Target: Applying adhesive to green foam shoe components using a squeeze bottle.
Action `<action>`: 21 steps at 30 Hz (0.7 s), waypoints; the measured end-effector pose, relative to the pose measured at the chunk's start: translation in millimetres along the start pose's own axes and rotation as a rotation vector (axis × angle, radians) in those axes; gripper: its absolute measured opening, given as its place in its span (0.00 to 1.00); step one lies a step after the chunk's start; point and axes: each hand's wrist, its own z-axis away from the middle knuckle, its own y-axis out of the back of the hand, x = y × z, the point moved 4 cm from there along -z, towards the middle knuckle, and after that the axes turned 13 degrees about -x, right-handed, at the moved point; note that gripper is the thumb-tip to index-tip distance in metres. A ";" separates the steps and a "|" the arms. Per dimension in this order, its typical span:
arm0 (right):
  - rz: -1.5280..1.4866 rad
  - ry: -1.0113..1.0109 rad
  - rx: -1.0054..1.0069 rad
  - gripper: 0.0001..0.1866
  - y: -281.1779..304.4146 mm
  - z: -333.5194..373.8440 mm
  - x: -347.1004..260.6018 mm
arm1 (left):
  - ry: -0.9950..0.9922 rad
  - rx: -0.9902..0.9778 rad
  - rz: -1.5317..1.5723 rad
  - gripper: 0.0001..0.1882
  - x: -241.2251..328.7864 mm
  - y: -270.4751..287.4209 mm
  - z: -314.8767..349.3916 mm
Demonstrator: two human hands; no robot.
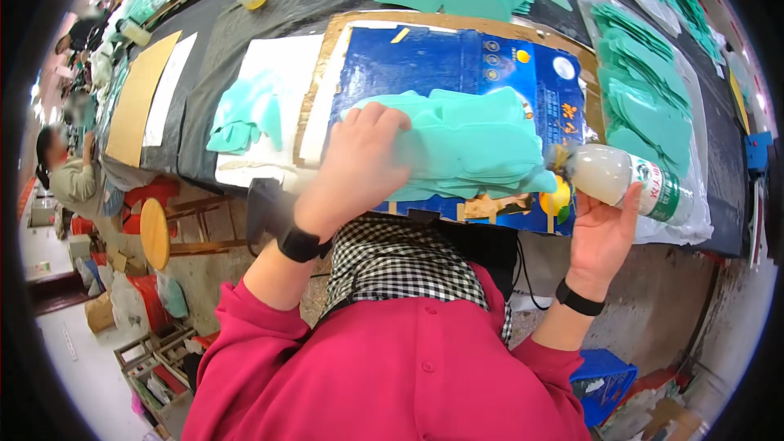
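Left hand presses flat, fingers together, on one fanned teal stack; right hand grips one bottle beside the stack.

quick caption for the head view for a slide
Left hand presses a fanned stack of teal cut pieces on blue cardboard; right hand tilts a plastic bottle toward them.

Flattened blue carton, brown-edged, on tabletop; green-and-white label wrapped around a plastic bottle at right.
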 end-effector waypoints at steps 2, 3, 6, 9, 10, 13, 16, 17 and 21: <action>0.001 -0.018 -0.023 0.30 0.9 -0.1 5.4 | 0.004 0.035 -0.027 0.22 8.0 -5.2 1.4; 0.019 -0.009 -0.032 0.30 -0.9 -0.6 6.3 | 0.033 0.061 -0.015 0.21 10.7 -5.5 2.7; 0.090 0.018 -0.021 0.31 -5.9 -4.0 7.0 | 0.096 0.067 0.014 0.19 17.0 -6.9 4.8; 0.056 0.000 -0.039 0.32 -4.2 -7.3 2.9 | -0.002 0.188 -0.002 0.16 22.3 1.9 5.5; 0.056 -0.001 -0.040 0.32 -4.7 -7.7 0.7 | -0.029 0.223 0.118 0.14 23.4 9.4 5.7; 0.022 0.031 -0.043 0.32 -10.5 -7.6 -6.0 | -0.137 0.333 0.151 0.10 27.4 27.4 4.0; 0.088 0.128 -0.040 0.32 -24.9 -9.3 -11.0 | -0.274 0.365 -0.035 0.11 26.3 21.6 8.3; 0.190 0.151 -0.077 0.30 -34.3 -10.1 -9.3 | -0.301 0.259 -0.075 0.13 26.7 11.8 10.3; 0.506 0.095 -0.231 0.19 -96.3 -7.5 13.5 | -0.336 0.078 -0.126 0.17 21.5 -11.1 27.9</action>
